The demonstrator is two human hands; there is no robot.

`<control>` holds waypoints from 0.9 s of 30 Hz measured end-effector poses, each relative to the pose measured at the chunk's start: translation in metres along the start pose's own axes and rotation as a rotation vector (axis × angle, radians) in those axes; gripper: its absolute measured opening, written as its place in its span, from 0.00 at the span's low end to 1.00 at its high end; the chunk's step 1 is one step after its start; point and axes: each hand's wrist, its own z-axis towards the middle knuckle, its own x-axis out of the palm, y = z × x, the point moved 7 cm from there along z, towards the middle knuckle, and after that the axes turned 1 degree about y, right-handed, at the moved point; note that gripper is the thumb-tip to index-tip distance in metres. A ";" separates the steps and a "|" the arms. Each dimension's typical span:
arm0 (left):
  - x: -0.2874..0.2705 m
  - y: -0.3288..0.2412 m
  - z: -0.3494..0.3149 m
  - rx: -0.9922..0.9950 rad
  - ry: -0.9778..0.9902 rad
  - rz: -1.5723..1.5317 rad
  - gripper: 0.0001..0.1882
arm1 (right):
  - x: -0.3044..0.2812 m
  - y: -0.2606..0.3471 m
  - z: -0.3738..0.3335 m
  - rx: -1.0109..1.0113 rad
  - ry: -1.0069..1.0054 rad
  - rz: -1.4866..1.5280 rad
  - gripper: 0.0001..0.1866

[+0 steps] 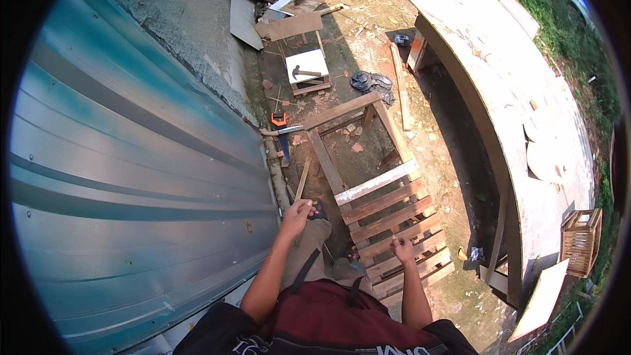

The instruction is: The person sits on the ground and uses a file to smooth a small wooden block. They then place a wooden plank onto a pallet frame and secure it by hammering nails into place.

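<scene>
My left hand (296, 217) is closed in a pinch beside my trouser leg. A thin wooden stick (303, 179) reaches its upper edge; whether the fingers grip it or it lies behind them I cannot tell. Over the slats of a wooden frame (321, 158) is my right hand (403, 250), its fingers curled together; anything in them is too small to make out. Several brown slats (388, 218) cross the frame's near part, with one whitish slat (376, 182) at their far end. Beyond that slat the frame is open, showing the ground through it.
A hammer (305, 72) lies on a white-topped small stool (307, 59). A handsaw (283, 138) with an orange handle rests by the wall. Blue metal sheeting (144, 158) rises at left. A large pale panel (506, 59) stands at right, with a slatted wooden crate (581, 243) by it.
</scene>
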 end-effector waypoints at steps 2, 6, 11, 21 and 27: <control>-0.026 -0.007 0.010 0.032 -0.056 0.005 0.20 | 0.014 0.053 0.014 -0.045 0.038 -0.017 0.23; -0.065 -0.018 0.053 -0.032 -0.120 -0.131 0.20 | 0.051 0.174 0.049 -0.231 0.021 0.005 0.22; -0.127 -0.089 0.170 0.066 -0.061 -0.145 0.18 | 0.125 0.382 0.077 -0.376 0.098 0.042 0.20; -0.315 -0.326 0.457 0.381 -0.143 -0.070 0.18 | 0.327 0.740 0.256 -0.537 0.150 0.260 0.17; -0.390 -0.356 0.495 0.318 -0.297 -0.232 0.17 | 0.371 0.852 0.272 -0.499 0.394 0.261 0.18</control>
